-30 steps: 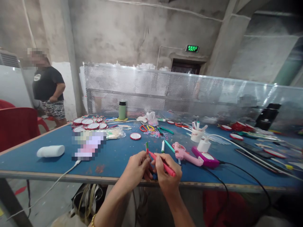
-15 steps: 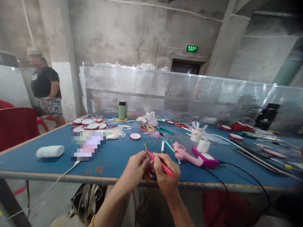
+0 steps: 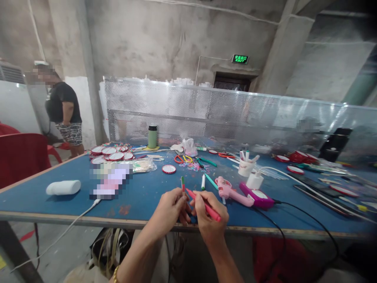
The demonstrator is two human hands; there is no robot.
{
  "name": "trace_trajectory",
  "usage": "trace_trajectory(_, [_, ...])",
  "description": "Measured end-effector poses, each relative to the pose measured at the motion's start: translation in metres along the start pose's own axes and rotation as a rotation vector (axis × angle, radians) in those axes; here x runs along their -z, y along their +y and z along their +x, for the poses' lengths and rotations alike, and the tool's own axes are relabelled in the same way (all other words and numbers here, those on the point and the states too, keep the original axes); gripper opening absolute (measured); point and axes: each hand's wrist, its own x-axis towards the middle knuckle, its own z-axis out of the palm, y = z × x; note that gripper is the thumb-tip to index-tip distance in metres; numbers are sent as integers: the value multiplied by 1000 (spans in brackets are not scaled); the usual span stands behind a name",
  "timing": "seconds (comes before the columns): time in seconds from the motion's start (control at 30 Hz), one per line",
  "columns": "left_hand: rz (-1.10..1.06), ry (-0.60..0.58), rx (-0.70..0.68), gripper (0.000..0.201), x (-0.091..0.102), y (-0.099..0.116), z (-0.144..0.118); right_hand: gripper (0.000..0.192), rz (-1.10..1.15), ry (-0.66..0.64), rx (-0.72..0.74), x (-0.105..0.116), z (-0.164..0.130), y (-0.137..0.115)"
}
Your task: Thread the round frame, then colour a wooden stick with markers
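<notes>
My left hand point(image 3: 171, 208) is closed on a small flat stick point(image 3: 183, 183), held upright, green on its upper part and red lower down. In my right hand point(image 3: 212, 225) is a pinkish-red marker point(image 3: 211, 211), gripped like a pen. Its tip points left, close beside the stick with a small gap showing. Just beyond my hands lie a white marker with a green end point(image 3: 203, 181) and a teal marker point(image 3: 211, 181). A pink glue gun point(image 3: 231, 192) rests to the right of them, against a magenta box point(image 3: 263, 200).
On the blue table point(image 3: 141, 196) are a white bottle point(image 3: 63, 188), a phone point(image 3: 113, 181) on a cable, red-rimmed discs point(image 3: 116, 156), a green flask point(image 3: 152, 137), pliers point(image 3: 206, 161) and a cup of markers point(image 3: 246, 168). Behind stands a perforated metal screen point(image 3: 176, 114). A person point(image 3: 64, 106) stands at left.
My right hand has shifted slightly right, drawing the marker tip back from the stick. The left hand stays almost still. The person at left has moved a little to the right.
</notes>
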Motion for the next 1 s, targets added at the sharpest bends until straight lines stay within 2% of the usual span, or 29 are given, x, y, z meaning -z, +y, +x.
trace_trajectory(0.5, [41,0,-9,29,0,1,-1,18,-12,-65,54,-1,4,-6])
trace_trajectory(0.6, [41,5,-15,29,-1,1,-1,17,-28,-55,75,-2,4,-4])
trace_trajectory(0.77, [24,15,-13,31,-1,1,0,17,-34,14,20,-2,2,-2])
trace_trajectory(1.0, [41,14,-27,29,0,2,-1,18,-36,-73,81,1,4,-7])
